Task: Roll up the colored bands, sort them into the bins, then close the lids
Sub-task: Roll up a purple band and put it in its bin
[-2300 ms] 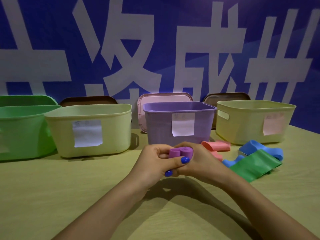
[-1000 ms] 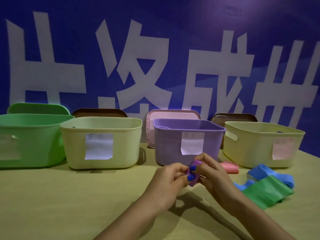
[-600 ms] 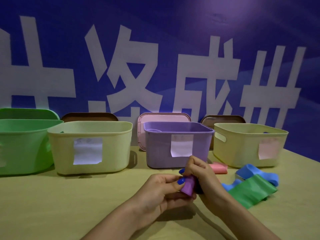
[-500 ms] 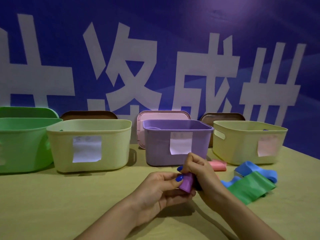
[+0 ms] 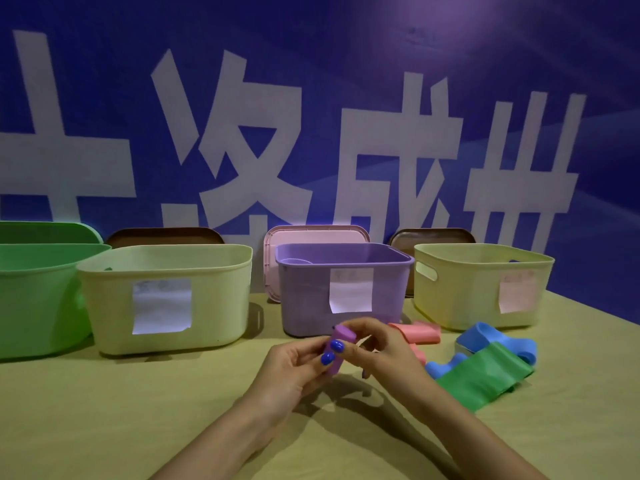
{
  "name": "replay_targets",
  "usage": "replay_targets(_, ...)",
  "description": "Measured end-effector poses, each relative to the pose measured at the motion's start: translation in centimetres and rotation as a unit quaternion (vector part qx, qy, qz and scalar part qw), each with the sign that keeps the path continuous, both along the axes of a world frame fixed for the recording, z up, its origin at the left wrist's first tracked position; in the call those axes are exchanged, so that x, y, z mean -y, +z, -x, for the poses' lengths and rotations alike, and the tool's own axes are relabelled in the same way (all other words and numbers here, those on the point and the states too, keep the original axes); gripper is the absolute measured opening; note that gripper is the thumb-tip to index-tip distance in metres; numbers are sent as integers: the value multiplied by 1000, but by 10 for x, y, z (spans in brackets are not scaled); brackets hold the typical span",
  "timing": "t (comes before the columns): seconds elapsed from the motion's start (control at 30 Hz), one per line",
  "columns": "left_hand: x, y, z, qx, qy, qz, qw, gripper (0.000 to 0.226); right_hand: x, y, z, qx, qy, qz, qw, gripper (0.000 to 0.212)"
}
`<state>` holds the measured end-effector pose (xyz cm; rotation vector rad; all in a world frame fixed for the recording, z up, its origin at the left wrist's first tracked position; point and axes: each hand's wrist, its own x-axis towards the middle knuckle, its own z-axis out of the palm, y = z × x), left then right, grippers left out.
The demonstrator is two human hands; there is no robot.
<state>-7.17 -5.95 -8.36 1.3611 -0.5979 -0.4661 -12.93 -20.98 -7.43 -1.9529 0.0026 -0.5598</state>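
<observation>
You are pinching the rolled purple band (image 5: 338,344) upright between your left hand (image 5: 298,367) and right hand (image 5: 377,348), above the surface (image 5: 104,410), just before the purple bin (image 5: 304,296).

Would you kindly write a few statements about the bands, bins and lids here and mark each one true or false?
1. Both hands hold the rolled purple band. True: left hand, right hand.
2. The green band lies inside the green bin. False: it lies on the table.
3. The purple bin is open. True.
4. The pink lid covers the purple bin. False: it stands behind it.
5. The pink band is held. False: it lies on the table.
</observation>
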Motion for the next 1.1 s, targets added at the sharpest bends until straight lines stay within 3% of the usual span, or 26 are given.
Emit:
replay_targets(0.1, 3, -5, 0, 61, 40, -51, 996, 32, 3, -1, 0, -32, -23, 31, 999, 14)
replay_targets(0.23, 10, -8, -6, 89, 101, -52, 990, 51, 3, 3, -2, -12, -64, 27, 998, 18)
replay_targets(0.3, 10, -7, -10, 73, 139, -29, 987, 44, 6, 15, -12, 25, -105, 35, 994, 20)
replay_targets(0.4, 8, -7, -17, 4, 216, 1, 976, 15, 9, 48, -34, 113, -158, 42, 980, 19)
replay_targets(0.47, 9, -9, -22, -45, 236, 31, 970, 22, 12, 70, -56, 164, -227, 45, 959, 24)
replay_targets(0.6, 11, -10, -23, -43, 239, 18, 970, 25, 22, 77, -102, 125, -351, 73, 925, 32)
replay_targets(0.73, 11, -7, -21, -21, 232, 2, 972, 26, 24, 63, -118, 50, -423, 170, 888, 37)
replay_targets(0.9, 12, -8, -22, -16, 217, 4, 976, 27, 23, 55, -111, 11, -421, 229, 878, 52)
replay_targets(1.1, 11, -11, -25, -2, 177, -8, 984, 27, 52, 32, -66, 42, -435, 232, 869, 40)
